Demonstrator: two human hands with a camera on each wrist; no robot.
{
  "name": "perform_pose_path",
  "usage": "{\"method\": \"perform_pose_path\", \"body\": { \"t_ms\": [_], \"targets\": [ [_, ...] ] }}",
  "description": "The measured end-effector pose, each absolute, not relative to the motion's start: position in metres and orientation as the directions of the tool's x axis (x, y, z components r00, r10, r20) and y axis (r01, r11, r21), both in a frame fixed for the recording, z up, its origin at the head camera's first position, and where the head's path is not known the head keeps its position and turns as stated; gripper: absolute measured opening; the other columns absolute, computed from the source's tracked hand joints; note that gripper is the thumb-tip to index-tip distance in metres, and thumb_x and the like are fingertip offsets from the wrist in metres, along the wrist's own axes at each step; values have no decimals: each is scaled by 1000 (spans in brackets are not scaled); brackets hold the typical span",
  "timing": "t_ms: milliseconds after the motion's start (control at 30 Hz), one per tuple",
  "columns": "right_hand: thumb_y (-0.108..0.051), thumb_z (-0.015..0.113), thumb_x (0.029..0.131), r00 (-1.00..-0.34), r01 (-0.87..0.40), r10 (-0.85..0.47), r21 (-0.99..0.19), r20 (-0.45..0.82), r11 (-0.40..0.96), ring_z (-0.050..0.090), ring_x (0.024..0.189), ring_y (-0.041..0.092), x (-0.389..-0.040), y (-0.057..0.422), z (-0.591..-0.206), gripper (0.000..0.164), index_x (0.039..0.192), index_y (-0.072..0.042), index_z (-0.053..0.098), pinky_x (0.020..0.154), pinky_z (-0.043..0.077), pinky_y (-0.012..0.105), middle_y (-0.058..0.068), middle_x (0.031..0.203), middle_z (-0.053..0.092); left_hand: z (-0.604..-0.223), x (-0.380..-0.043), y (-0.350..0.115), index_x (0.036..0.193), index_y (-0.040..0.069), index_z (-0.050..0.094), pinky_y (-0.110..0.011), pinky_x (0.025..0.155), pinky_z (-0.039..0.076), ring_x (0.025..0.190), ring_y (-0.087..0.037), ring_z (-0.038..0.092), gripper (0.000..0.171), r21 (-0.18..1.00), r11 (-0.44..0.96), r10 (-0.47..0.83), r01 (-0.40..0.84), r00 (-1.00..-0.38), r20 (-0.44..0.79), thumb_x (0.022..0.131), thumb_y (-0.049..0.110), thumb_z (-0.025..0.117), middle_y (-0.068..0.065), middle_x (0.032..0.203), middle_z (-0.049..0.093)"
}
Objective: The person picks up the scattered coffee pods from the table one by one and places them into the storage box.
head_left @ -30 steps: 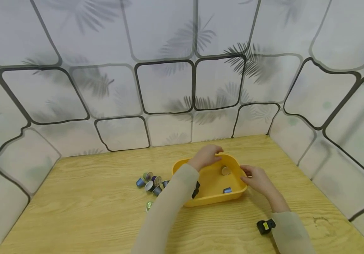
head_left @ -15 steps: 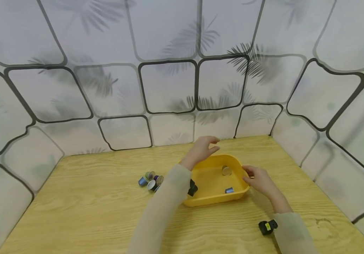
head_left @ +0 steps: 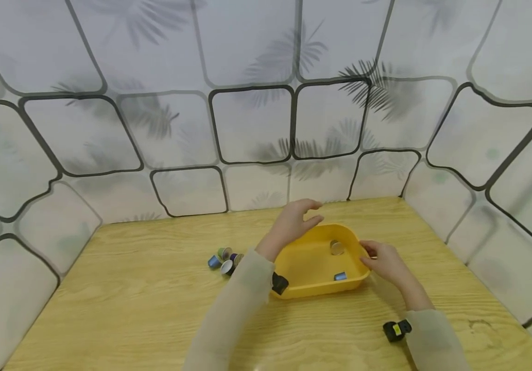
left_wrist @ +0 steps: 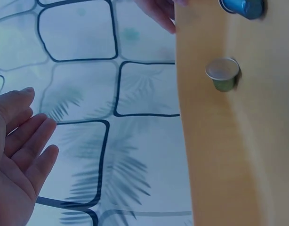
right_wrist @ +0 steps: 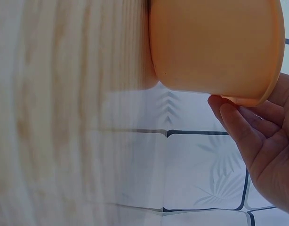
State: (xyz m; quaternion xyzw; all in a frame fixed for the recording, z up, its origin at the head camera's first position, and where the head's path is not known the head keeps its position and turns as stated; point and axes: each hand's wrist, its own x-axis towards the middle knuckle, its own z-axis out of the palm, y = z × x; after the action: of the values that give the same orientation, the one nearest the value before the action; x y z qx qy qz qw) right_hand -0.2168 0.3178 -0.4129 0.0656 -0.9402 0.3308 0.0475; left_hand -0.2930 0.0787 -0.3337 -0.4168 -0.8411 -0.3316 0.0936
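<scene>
A yellow plastic bin (head_left: pixel 309 265) stands on the table, its left end behind my left forearm. At its right end my right hand (head_left: pixel 383 261) holds the rim, thumb and fingers on either side of it; the right wrist view shows the fingers (right_wrist: pixel 243 134) against the bin's outer wall (right_wrist: pixel 210 47). My left hand (head_left: pixel 290 225) hovers over the bin's far left side, holding nothing, with fingers loosely bent and spread. Inside the bin lie a green coffee capsule (left_wrist: pixel 224 82) with a pale lid and a blue coffee capsule (head_left: pixel 340 276), well apart.
Left of the bin, several coffee capsules lie in a cluster, among them a blue one (head_left: pixel 214 262), a green one (head_left: pixel 224 253) and a white-topped one (head_left: pixel 227 267). My left sleeve (head_left: pixel 228 309) hides part of it. A patterned curtain (head_left: pixel 256 123) stands behind the table (head_left: pixel 131 299).
My left hand has risen and drawn back leftward from over the bin, the sleeve covering more of the capsule cluster. The right hand keeps its hold on the rim. The head view has shifted slightly.
</scene>
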Motion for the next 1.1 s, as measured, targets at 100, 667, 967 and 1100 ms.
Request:
{"method": "perform_pose_path", "body": {
  "t_ms": [100, 667, 967, 1100],
  "targets": [
    [-2, 57, 84, -987, -155, -93, -614, 132, 774, 54, 94, 38, -217, 318, -413, 40, 119, 14, 45, 70, 50, 38, 29, 107, 54, -332, -285, 74, 118, 7, 56, -24, 89, 39, 107, -15, 51, 35, 476, 415, 631, 776, -622, 463, 87, 24, 56, -4, 117, 56],
    [-2, 57, 84, -986, -156, -92, -595, 137, 789, 54, 94, 39, -216, 316, -411, 41, 119, 15, 44, 70, 49, 39, 30, 107, 54, -352, -263, 44, 116, 3, 56, -24, 86, 41, 104, -18, 53, 34, 496, 355, 590, 792, -602, 539, 86, 19, 59, -8, 113, 57],
    [-3, 57, 84, -985, -163, -99, -596, 139, 787, 54, 93, 39, -217, 316, -412, 41, 118, 16, 44, 70, 50, 39, 30, 106, 54, -362, -257, 26, 112, 2, 59, -28, 87, 41, 104, -19, 53, 33, 477, 377, 556, 793, -606, 569, 84, 18, 62, -8, 111, 59],
    [-3, 57, 84, -985, -167, -99, -595, 144, 786, 54, 93, 39, -217, 316, -412, 41, 118, 16, 45, 70, 49, 40, 30, 107, 54, -364, -255, 17, 111, 2, 60, -29, 87, 42, 102, -19, 54, 32, 460, 380, 545, 802, -596, 589, 83, 17, 63, -9, 110, 59]
  ]
}}
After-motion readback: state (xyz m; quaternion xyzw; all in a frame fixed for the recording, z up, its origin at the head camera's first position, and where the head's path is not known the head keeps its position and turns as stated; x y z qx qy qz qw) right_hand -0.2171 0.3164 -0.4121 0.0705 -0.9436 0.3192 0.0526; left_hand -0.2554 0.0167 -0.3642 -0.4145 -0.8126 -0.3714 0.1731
